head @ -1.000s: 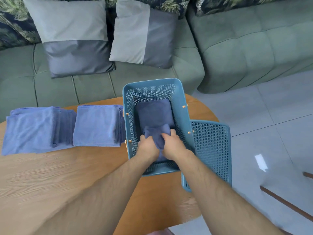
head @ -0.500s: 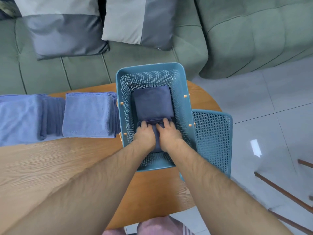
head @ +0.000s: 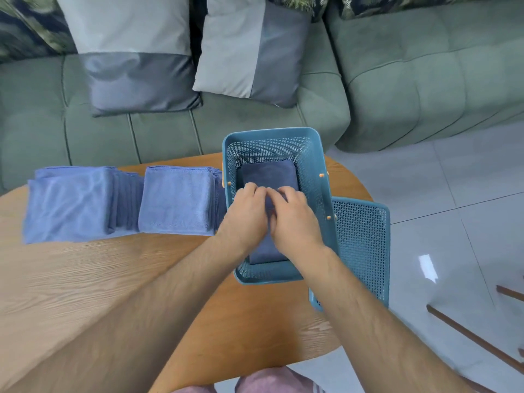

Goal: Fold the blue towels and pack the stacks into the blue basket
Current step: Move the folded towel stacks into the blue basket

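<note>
The blue basket (head: 269,133) stands on the wooden table (head: 85,279) at its far right. Inside lie two folded dark blue towels: the far towel (head: 268,174) is flat against the back wall, and the near towel (head: 266,252) is mostly covered by my hands. My left hand (head: 246,214) and my right hand (head: 295,219) rest side by side on the near towel, with fingertips pressing down where the two towels meet. Left of the basket sit two stacks of folded lighter blue towels, the left stack (head: 68,202) and the right stack (head: 175,199).
A second blue mesh piece (head: 360,242) leans beside the basket over the table's right edge. A green sofa (head: 397,80) with grey cushions (head: 136,52) stands behind the table. Tiled floor (head: 467,194) lies to the right, with thin wooden legs (head: 476,338) at the lower right.
My hands have let go of the towel end they gripped, lowered it into the basket, and slid forward to press it flat. The camera view shifted.
</note>
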The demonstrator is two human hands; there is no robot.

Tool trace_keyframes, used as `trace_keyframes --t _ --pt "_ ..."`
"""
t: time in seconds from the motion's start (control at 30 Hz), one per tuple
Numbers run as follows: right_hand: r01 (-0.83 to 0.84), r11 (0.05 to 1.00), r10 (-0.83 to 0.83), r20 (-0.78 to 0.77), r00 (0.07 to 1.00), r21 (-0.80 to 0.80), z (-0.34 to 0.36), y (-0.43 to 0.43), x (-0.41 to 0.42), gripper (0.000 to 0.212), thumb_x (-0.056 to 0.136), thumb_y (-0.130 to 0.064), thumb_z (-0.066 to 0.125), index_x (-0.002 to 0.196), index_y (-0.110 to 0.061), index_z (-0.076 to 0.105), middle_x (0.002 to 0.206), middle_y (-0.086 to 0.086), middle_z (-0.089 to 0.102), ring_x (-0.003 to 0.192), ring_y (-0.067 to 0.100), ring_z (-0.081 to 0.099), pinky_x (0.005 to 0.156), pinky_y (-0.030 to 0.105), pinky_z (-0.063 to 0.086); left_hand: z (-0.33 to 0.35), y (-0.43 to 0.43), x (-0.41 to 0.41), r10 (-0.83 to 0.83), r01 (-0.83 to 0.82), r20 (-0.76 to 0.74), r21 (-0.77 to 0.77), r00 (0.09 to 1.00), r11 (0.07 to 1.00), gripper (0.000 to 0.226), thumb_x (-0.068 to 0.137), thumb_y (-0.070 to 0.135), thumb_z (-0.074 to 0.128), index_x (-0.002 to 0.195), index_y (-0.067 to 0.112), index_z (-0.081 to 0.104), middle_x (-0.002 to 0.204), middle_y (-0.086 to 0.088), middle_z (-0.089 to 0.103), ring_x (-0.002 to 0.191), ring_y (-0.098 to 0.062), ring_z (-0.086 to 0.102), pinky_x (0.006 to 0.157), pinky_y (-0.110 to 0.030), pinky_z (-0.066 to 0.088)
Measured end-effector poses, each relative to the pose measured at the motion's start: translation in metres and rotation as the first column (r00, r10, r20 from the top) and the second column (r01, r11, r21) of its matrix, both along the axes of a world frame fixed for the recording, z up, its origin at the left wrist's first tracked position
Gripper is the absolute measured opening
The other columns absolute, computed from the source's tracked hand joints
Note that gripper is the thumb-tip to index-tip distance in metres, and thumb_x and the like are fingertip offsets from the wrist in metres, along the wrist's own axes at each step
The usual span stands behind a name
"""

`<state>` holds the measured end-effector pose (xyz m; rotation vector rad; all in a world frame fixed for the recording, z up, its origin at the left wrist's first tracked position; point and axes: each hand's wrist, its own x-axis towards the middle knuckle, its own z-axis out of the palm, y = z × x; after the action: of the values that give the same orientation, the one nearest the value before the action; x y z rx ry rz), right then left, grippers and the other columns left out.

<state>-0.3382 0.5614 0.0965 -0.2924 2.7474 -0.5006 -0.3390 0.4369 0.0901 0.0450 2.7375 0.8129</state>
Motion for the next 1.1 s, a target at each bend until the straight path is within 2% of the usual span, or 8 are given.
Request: trace_keyframes --t 0.1,0.27,0.57,0.67,0.77,0.9,1.03,1.1 --pt "-0.025 0.997 0.02 -0.079 0.997 -0.071 0.027 -0.035 -0.004 0.046 0.097 -0.016 0.053 0.143 -0.02 0.052 0.137 0.004 0.05 0.119 0.03 0.047 0.087 0.044 0.048 0.029 -0.038 0.004 0.055 -0.053 -0.079 0.03 0.995 0.998 0.028 0.094 0.003 0.051 0.12 0.004 0.059 0.114 -0.012 0.054 0.106 -0.029 0.049 0.092 -0.043 0.043" --pt "-0.182 0.98 0.172 -0.109 0.979 -0.085 0.048 -0.123 0.001 0.04 0.097 -0.015 0.054 0.138 -0.014 0.054 0.132 0.004 0.051 0.117 0.026 0.047 0.085 0.039 0.048 0.056 -0.122 0.03 0.154 -0.162 -0.117 -0.063 0.981 0.985 0.038 0.096 0.004 0.054 0.134 0.002 0.055 0.124 -0.015 0.056 0.115 -0.034 0.051 0.096 -0.044 0.042" --pt "-0.336 0.934 0.343 0.044 0.938 -0.12 0.025 -0.283 0.037 0.053 0.098 -0.019 0.055 0.149 -0.022 0.041 0.133 0.004 0.048 0.119 0.029 0.05 0.089 0.044 0.05 0.034 -0.277 0.089 0.395 -0.39 -0.033 -0.265 0.918 0.882 0.05 0.095 0.024 0.057 0.144 0.02 0.048 0.147 -0.006 0.041 0.131 -0.029 0.042 0.104 -0.042 0.039" --pt "-0.255 0.959 0.272 0.152 0.95 -0.122 0.011 -0.312 0.045 0.052 0.1 -0.023 0.053 0.15 -0.023 0.039 0.14 0.007 0.041 0.122 0.032 0.051 0.089 0.042 0.051 0.02 -0.315 0.099 0.48 -0.441 0.036 -0.34 0.876 0.83 0.053 0.096 0.033 0.056 0.147 0.029 0.042 0.157 -0.007 0.026 0.139 -0.03 0.033 0.108 -0.045 0.035" --pt "-0.09 0.984 0.127 0.257 0.958 -0.154 0.002 -0.334 0.05 0.048 0.101 -0.028 0.052 0.148 -0.022 0.042 0.146 0.011 0.035 0.122 0.036 0.053 0.096 0.043 0.05 0.009 -0.344 0.104 0.598 -0.534 0.16 -0.315 0.785 0.785 0.054 0.097 0.038 0.053 0.148 0.035 0.037 0.158 -0.009 0.02 0.139 -0.034 0.03 0.107 -0.049 0.036" --pt "0.1 0.989 -0.062 0.301 0.952 -0.112 -0.004 -0.354 0.054 0.044 0.101 -0.028 0.052 0.145 -0.026 0.047 0.142 0.014 0.037 0.124 0.038 0.049 0.101 0.043 0.048 0.0 -0.37 0.106 0.636 -0.634 0.337 -0.132 0.694 0.762 0.053 0.099 0.037 0.05 0.15 0.036 0.038 0.146 -0.012 0.032 0.125 -0.038 0.047 0.105 -0.046 0.045" --pt "0.239 0.97 -0.205 0.365 0.908 -0.048 -0.004 -0.364 0.053 0.04 0.101 -0.029 0.05 0.14 -0.034 0.045 0.133 0.014 0.04 0.115 0.039 0.055 0.096 0.041 0.051 -0.001 -0.384 0.106 0.663 -0.691 0.335 -0.047 0.67 0.722 0.045 0.098 0.035 0.052 0.144 0.036 0.047 0.135 -0.013 0.043 0.117 -0.035 0.053 0.102 -0.046 0.048" --pt "0.289 0.955 -0.245 0.38 0.892 -0.063 -0.004 -0.367 0.053 0.034 0.101 -0.029 0.05 0.135 -0.033 0.047 0.129 0.012 0.039 0.102 0.035 0.061 0.086 0.037 0.053 0.0 -0.39 0.105 0.668 -0.711 0.335 0.008 0.664 0.703 0.041 0.097 0.033 0.055 0.138 0.034 0.052 0.129 -0.011 0.049 0.112 -0.033 0.056 0.095 -0.042 0.052"
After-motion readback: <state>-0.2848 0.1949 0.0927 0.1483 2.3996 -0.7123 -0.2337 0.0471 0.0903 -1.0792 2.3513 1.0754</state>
